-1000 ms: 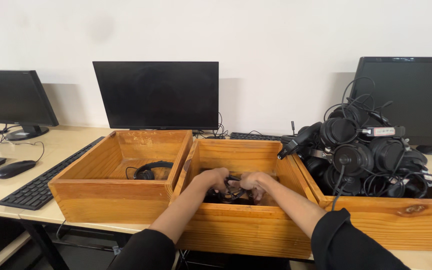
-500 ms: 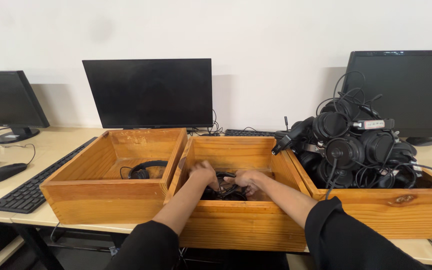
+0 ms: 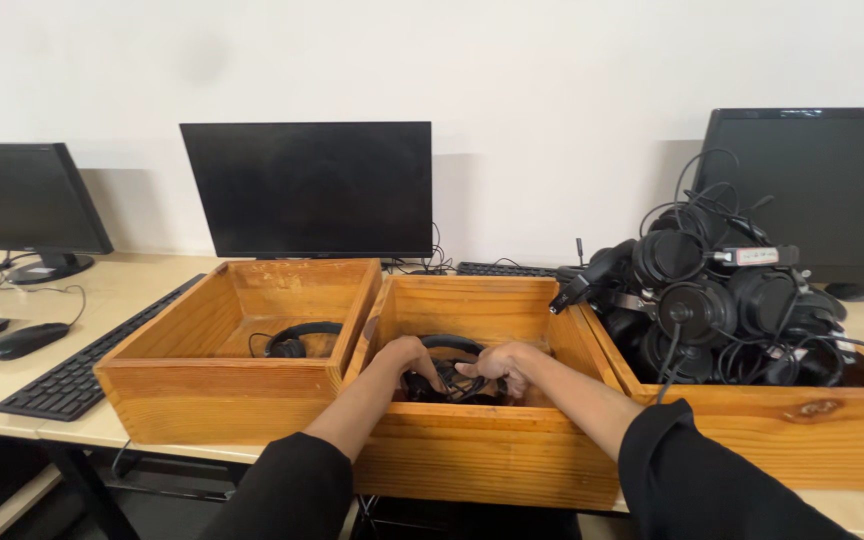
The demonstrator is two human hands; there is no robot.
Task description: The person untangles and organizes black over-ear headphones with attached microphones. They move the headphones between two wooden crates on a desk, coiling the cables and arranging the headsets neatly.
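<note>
Both my hands reach into the middle wooden box [image 3: 472, 425]. My left hand [image 3: 410, 357] and my right hand [image 3: 497, 363] grip a black headset [image 3: 449, 368] with its cable, low inside the box. The headband arches up behind my fingers. The box's front wall hides the lower part of the headset.
A left wooden box [image 3: 207, 400] holds one black headset [image 3: 295, 340]. A right wooden box [image 3: 802, 435] is heaped with several black headsets [image 3: 722, 305] and cables. Three dark monitors [image 3: 307, 188] stand behind. A keyboard [image 3: 82, 365] and mouse [image 3: 20, 340] lie at left.
My hands have stayed in the middle box, shifting the headset about; its headband now shows arched behind my fingers. The view has swung slightly.
</note>
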